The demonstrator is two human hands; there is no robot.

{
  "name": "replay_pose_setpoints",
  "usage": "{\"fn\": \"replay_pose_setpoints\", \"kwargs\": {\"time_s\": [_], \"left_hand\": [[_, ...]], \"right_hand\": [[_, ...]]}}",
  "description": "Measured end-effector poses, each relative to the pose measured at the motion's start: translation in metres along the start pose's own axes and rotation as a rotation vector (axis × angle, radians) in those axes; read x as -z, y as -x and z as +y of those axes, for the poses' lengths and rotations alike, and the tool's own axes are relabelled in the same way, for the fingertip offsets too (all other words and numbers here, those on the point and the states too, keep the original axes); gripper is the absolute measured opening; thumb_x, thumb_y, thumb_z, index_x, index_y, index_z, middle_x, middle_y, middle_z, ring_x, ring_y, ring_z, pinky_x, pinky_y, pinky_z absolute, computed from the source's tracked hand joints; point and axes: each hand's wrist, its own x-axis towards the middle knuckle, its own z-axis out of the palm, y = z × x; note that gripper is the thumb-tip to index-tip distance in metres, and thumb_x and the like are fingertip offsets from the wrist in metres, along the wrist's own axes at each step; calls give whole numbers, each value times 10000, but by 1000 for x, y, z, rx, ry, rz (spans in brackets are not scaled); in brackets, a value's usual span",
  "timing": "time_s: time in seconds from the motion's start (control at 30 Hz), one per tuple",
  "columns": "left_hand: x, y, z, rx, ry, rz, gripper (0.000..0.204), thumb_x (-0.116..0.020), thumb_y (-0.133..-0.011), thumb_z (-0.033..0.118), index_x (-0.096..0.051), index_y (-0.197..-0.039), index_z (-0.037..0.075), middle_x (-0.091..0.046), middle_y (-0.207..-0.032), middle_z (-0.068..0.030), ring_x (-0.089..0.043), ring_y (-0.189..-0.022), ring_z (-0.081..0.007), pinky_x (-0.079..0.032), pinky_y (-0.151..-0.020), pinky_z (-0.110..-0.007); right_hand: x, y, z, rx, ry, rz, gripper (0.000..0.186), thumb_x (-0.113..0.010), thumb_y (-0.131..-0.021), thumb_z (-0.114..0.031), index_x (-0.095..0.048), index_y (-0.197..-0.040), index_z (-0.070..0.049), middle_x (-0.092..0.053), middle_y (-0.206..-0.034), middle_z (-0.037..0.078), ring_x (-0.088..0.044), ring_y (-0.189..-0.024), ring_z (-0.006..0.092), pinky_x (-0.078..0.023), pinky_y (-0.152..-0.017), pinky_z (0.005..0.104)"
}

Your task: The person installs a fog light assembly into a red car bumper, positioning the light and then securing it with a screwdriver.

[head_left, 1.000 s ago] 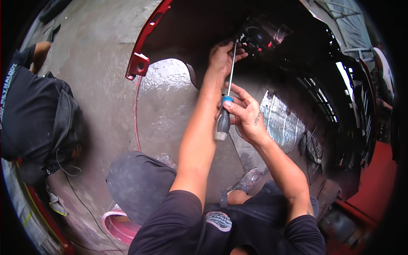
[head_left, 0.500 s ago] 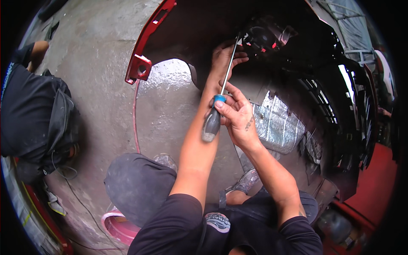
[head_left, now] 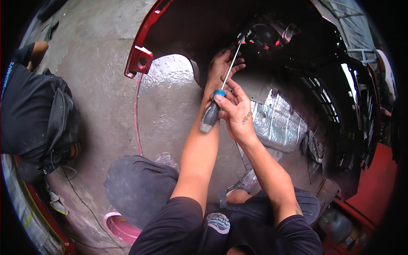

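My right hand [head_left: 238,108] grips a screwdriver [head_left: 211,112] by its grey and blue handle, with the thumb pressed near the collar. The long metal shaft slants up and slightly right, its tip close to a round fitting [head_left: 264,35] in the dark inner side of a large car bumper cover [head_left: 187,29]. Just left of the shaft, my left hand [head_left: 220,68] reaches up to the bumper's inner side. Its fingers are apart and extended, with nothing visible in them; some fingertips blend into the shadow. My left forearm passes behind the screwdriver handle.
A red hose [head_left: 137,114] runs along the floor at left. A pink ring-shaped object [head_left: 117,229] lies by my left knee. Another person [head_left: 36,110] in dark clothes is at far left. A silvery foil-covered panel [head_left: 278,123] lies beyond my right forearm.
My right hand has moved slightly up with the screwdriver, whose shaft now leans further right. My left hand has shifted a little left and down. The bumper appears slightly shifted in view.
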Motion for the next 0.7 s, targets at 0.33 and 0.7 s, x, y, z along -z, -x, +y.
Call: {"fn": "replay_pose_setpoints", "kwargs": {"time_s": [0.33, 0.7], "left_hand": [[6, 16, 14, 1, -111, -14, 306, -547, -1052, 258, -595, -1256, 35, -677, -1106, -134, -688, -995, -275, -599, -877, -436], [9, 16, 10, 5, -112, -93, 398, -572, -1036, 332, -599, -1291, 28, -663, -1149, -139, -684, -1030, -268, -602, -886, -435]], "right_hand": [[2, -5, 15, 16, 6, 5, 685, -729, -943, -134, -394, -1523, 11, -657, -1161, 123, -692, -978, 171, -613, -702, 315], [2, -5, 16, 53, 4, 1, 682, -709, -955, -100, -373, -1540, 5, -670, -1105, 104, -701, -925, 163, -622, -744, 302]]}}
